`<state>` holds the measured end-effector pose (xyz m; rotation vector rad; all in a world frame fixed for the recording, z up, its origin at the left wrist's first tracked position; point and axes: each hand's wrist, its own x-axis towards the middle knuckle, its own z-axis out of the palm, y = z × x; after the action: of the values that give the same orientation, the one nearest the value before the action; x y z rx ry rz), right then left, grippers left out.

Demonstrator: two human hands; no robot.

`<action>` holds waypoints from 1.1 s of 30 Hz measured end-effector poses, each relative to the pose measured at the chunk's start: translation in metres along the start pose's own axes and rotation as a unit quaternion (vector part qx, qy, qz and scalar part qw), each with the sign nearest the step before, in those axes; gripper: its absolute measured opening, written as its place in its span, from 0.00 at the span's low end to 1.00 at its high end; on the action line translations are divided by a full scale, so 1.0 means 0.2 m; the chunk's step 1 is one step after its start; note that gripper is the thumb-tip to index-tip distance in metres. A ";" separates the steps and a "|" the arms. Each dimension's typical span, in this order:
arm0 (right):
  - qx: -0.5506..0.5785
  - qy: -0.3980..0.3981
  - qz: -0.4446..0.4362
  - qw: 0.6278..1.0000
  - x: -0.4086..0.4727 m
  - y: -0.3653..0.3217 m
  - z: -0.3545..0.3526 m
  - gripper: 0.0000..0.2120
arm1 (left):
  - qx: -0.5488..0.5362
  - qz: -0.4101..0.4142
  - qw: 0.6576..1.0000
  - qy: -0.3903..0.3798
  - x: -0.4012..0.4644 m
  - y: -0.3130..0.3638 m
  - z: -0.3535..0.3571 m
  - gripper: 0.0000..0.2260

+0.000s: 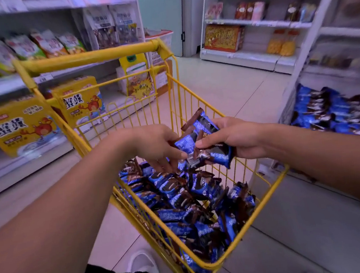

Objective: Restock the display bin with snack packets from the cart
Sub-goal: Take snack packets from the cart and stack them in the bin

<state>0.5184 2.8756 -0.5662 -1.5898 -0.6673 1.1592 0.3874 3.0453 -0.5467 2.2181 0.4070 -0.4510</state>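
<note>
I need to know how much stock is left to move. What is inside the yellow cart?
The yellow cart holds a loose heap of blue and brown snack packets. They cover its floor, so any other item beneath cannot be seen. Both hands hold a few packets above it.

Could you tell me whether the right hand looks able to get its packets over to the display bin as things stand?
Probably yes. The right hand holds a bunch of packets above the cart, and the display bin lies just to its right, open on top, with nothing visible between them.
</note>
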 end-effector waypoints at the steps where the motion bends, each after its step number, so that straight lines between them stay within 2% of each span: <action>1: 0.008 0.005 -0.003 1.000 -0.03 0.00 0.00 0.10 | -0.024 0.020 1.000 0.002 -0.01 0.01 0.00 0.12; 3: 0.038 0.028 -0.022 0.999 -0.08 0.00 0.01 0.12 | -0.111 0.051 0.992 -0.016 -0.04 0.04 0.02 0.13; 6: 0.098 0.095 -0.089 0.987 -0.17 -0.03 0.04 0.13 | -0.273 0.080 0.959 -0.010 -0.07 0.12 0.04 0.20; 8: 0.118 0.124 -0.129 0.977 -0.25 -0.08 0.04 0.11 | -0.341 0.106 0.934 0.028 -0.06 0.18 0.05 0.18; 11: 0.110 0.165 -0.167 0.966 -0.40 -0.14 0.00 0.10 | -0.452 0.129 0.881 0.055 -0.04 0.30 0.11 0.08; 13: 0.112 0.197 -0.169 0.959 -0.50 -0.16 -0.05 0.08 | -0.524 0.110 0.843 0.048 -0.01 0.40 0.19 0.10; 16: 0.141 0.249 -0.164 0.944 -0.64 -0.13 -0.14 0.12 | -0.624 0.075 0.776 -0.058 0.01 0.53 0.29 0.18; 18: 0.087 0.295 -0.186 0.933 -0.70 -0.09 -0.20 0.09 | -0.643 0.086 0.746 -0.148 0.03 0.58 0.36 0.24; 20: -0.061 0.362 -0.236 0.900 -0.75 -0.05 -0.24 0.03 | -0.626 0.105 0.747 -0.198 0.05 0.62 0.43 0.20; 21: -0.133 0.390 -0.280 0.867 -0.77 -0.03 -0.25 0.04 | -0.618 0.110 0.748 -0.216 0.06 0.64 0.45 0.17; 23: -0.276 0.415 -0.382 0.778 -0.82 -0.02 -0.28 0.09 | -0.608 0.108 0.754 -0.226 0.09 0.66 0.48 0.14; 25: -0.436 0.396 -0.447 0.674 -0.87 0.00 -0.33 0.10 | -0.597 0.107 0.767 -0.207 0.12 0.66 0.50 0.14; 26: -0.495 0.374 -0.465 0.632 -0.88 0.02 -0.35 0.10 | -0.595 0.108 0.769 -0.204 0.12 0.66 0.50 0.14; 27: -0.530 0.352 -0.474 0.609 -0.89 0.04 -0.38 0.11 | -0.595 0.109 0.768 -0.209 0.13 0.66 0.51 0.16; 28: -0.544 0.337 -0.477 0.602 -0.89 0.05 -0.41 0.11 | -0.596 0.108 0.764 -0.221 0.14 0.67 0.51 0.18; 30: -0.541 0.321 -0.475 0.616 -0.89 0.07 -0.45 0.13 | -0.593 0.113 0.761 -0.236 0.14 0.70 0.52 0.23; 31: -0.531 0.314 -0.472 0.629 -0.89 0.07 -0.46 0.14 | -0.582 0.120 0.773 -0.223 0.15 0.72 0.53 0.24; 33: -0.500 0.304 -0.465 0.665 -0.89 0.09 -0.50 0.17 | -0.558 0.128 0.804 -0.161 0.16 0.74 0.56 0.18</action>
<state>0.5388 2.6785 -0.5183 -1.8695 -1.5199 -0.6715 0.4590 2.8717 -0.5311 0.9860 0.1062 -0.2997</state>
